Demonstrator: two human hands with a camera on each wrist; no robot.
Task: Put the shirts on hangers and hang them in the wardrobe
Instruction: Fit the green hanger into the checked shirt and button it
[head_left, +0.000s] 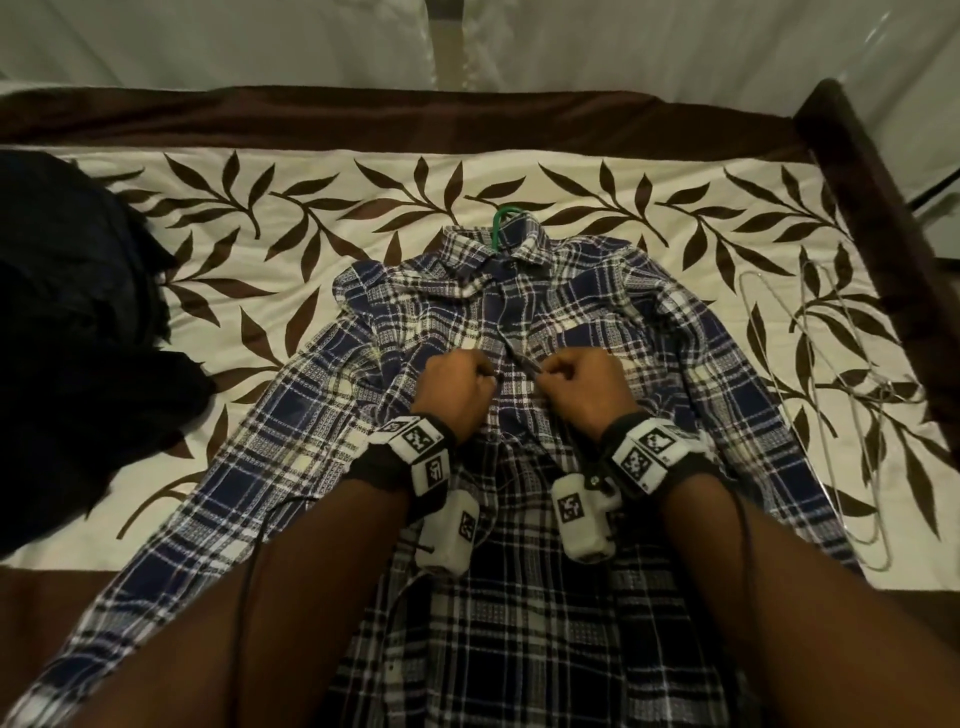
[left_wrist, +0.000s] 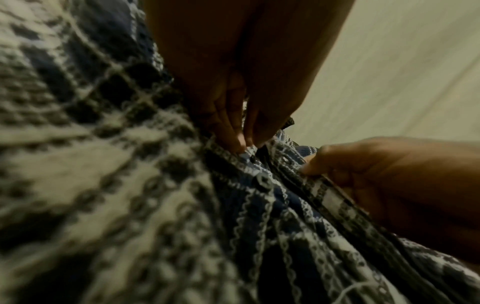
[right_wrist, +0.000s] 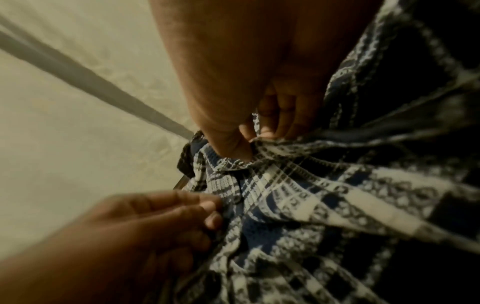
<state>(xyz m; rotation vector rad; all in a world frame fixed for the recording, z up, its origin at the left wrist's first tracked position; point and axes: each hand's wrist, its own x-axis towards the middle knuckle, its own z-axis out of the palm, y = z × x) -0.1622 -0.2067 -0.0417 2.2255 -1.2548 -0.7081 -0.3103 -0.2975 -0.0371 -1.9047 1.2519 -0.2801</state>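
Observation:
A blue, white and black plaid shirt (head_left: 519, 312) lies face up on the bed, sleeves spread. A green hanger hook (head_left: 503, 221) sticks out of its collar; the rest of the hanger is hidden inside. My left hand (head_left: 457, 387) and right hand (head_left: 576, 384) sit side by side at mid-chest, each pinching one edge of the shirt's front opening. In the left wrist view my left hand (left_wrist: 244, 142) nips the cloth just above a button (left_wrist: 265, 182), with the right hand (left_wrist: 363, 174) opposite. In the right wrist view my right hand (right_wrist: 249, 144) pinches the other edge of the plaid shirt (right_wrist: 324, 195).
A pile of dark clothing (head_left: 78, 338) lies on the bed's left side. Thin wire hangers (head_left: 831, 395) lie to the right of the shirt. The bedspread (head_left: 311, 208) is cream with brown leaves. A dark wooden bed frame (head_left: 883, 208) runs along the right; pale curtains (head_left: 260, 41) hang beyond.

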